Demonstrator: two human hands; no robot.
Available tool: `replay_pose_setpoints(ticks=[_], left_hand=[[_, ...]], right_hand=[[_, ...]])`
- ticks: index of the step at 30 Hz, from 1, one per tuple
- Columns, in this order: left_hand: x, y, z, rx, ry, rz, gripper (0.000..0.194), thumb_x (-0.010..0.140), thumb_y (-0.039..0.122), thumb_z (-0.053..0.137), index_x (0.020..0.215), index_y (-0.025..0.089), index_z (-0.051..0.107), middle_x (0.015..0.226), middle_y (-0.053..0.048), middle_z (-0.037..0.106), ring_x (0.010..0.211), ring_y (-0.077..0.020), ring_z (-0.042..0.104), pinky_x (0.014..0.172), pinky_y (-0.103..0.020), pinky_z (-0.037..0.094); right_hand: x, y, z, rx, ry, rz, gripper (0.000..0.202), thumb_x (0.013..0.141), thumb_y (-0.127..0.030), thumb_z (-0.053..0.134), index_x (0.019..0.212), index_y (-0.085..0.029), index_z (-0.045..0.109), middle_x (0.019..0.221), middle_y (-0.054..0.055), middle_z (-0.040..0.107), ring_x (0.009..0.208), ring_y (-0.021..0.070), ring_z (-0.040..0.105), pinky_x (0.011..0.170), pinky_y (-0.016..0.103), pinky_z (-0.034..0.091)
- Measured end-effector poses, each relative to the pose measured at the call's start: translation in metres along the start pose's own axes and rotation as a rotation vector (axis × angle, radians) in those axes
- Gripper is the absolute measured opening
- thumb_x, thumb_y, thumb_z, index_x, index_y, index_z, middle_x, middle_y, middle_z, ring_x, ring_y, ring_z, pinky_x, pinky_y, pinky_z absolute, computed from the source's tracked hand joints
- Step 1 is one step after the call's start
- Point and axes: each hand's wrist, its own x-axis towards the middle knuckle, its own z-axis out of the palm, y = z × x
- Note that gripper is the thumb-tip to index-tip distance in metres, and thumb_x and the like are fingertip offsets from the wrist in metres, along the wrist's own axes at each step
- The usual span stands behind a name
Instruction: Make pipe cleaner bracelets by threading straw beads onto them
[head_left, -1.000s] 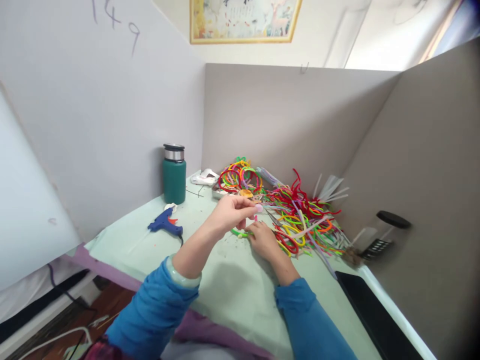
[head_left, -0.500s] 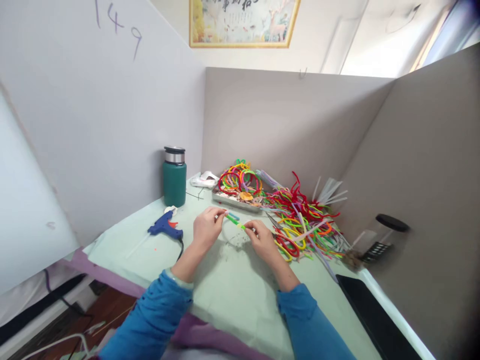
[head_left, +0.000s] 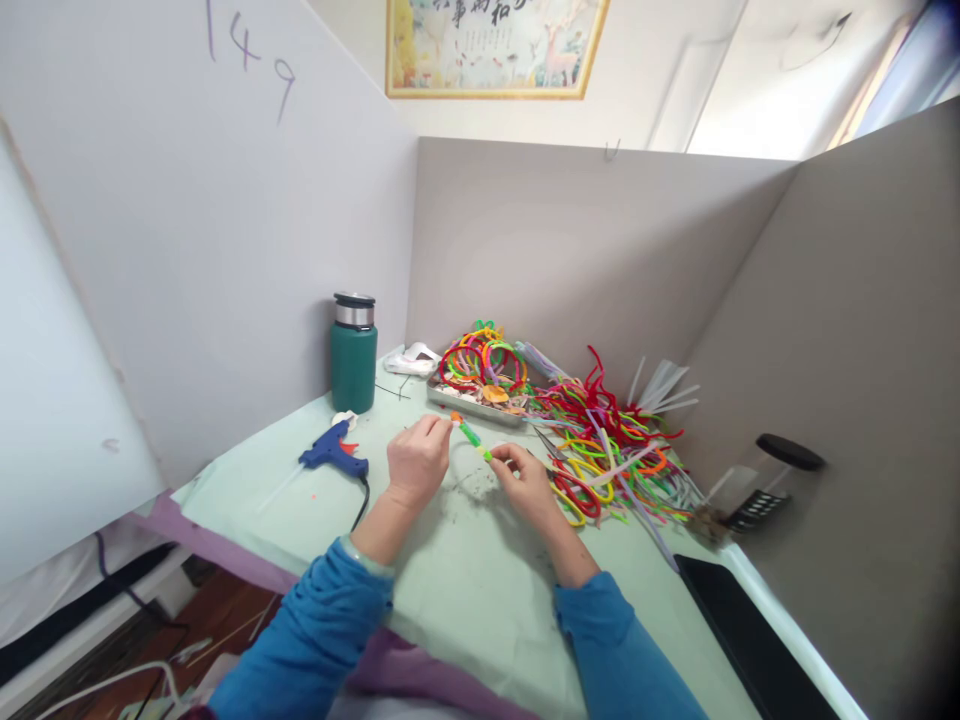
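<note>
A short multicoloured pipe cleaner piece (head_left: pixel 471 434), mostly green with an orange end, is stretched between my two hands above the table. My left hand (head_left: pixel 418 462) is closed at its upper left end, with the fingertips partly turned away. At the lower right end, my right hand (head_left: pixel 523 482) pinches it between thumb and forefinger. To the left of my left hand lies a blue glue gun (head_left: pixel 331 450) with a red trigger. Scissors with red and yellow handles (head_left: pixel 576 495) lie just right of my right hand.
Behind my hands stands a metal tray (head_left: pixel 476 408) with rings of pipe cleaners above it. Loose pipe cleaners (head_left: pixel 600 410) are heaped at the right. A green bottle (head_left: pixel 353 360) stands at the left, a clear jar (head_left: pixel 769 485) at the right, near a black flat object (head_left: pixel 750 630). Partitions surround the table.
My left hand has turned so its back faces up more, and the orange end now shows beside its fingers. My right hand keeps its pinch. The view has shifted slightly.
</note>
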Motion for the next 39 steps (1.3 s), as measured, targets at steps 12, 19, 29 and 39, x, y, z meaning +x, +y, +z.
replay_pose_setpoints(ticks=[12, 19, 29, 39], left_hand=[[0.001, 0.001, 0.002, 0.065, -0.008, 0.079, 0.027, 0.095, 0.024, 0.047, 0.08, 0.02, 0.068, 0.077, -0.004, 0.068, 0.071, -0.015, 0.059, 0.061, -0.028, 0.034], [-0.003, -0.003, 0.01, -0.046, 0.008, 0.121, 0.019, 0.093, 0.018, 0.049, 0.092, 0.022, 0.068, 0.087, -0.005, 0.07, 0.079, -0.0158, 0.062, 0.064, -0.027, 0.04], [-0.003, 0.0, 0.009, -0.462, -0.092, -0.26, 0.02, 0.092, 0.037, 0.052, 0.09, 0.019, 0.061, 0.087, -0.003, 0.068, 0.062, -0.0107, 0.058, 0.061, -0.023, 0.043], [-0.001, -0.001, 0.012, -0.545, -0.145, -0.306, 0.015, 0.089, 0.031, 0.056, 0.086, 0.019, 0.065, 0.087, -0.003, 0.069, 0.062, -0.0109, 0.057, 0.063, -0.024, 0.044]], right_hand=[[0.0, -0.003, 0.003, 0.026, -0.025, -0.014, 0.012, 0.081, -0.027, 0.055, 0.079, -0.019, 0.064, 0.077, 0.003, 0.064, 0.068, 0.0161, 0.056, 0.063, 0.027, 0.044], [0.0, -0.003, 0.004, 0.038, -0.033, -0.01, 0.012, 0.081, -0.027, 0.054, 0.078, -0.019, 0.063, 0.076, 0.002, 0.063, 0.068, 0.0165, 0.056, 0.063, 0.027, 0.044], [0.0, -0.002, 0.002, 0.029, -0.013, -0.007, 0.013, 0.082, -0.028, 0.054, 0.08, -0.018, 0.062, 0.079, 0.003, 0.063, 0.069, 0.0163, 0.056, 0.065, 0.027, 0.044], [-0.001, -0.002, 0.002, 0.001, -0.033, -0.063, 0.012, 0.083, -0.026, 0.052, 0.078, -0.02, 0.061, 0.077, 0.003, 0.061, 0.072, 0.0173, 0.055, 0.067, 0.028, 0.044]])
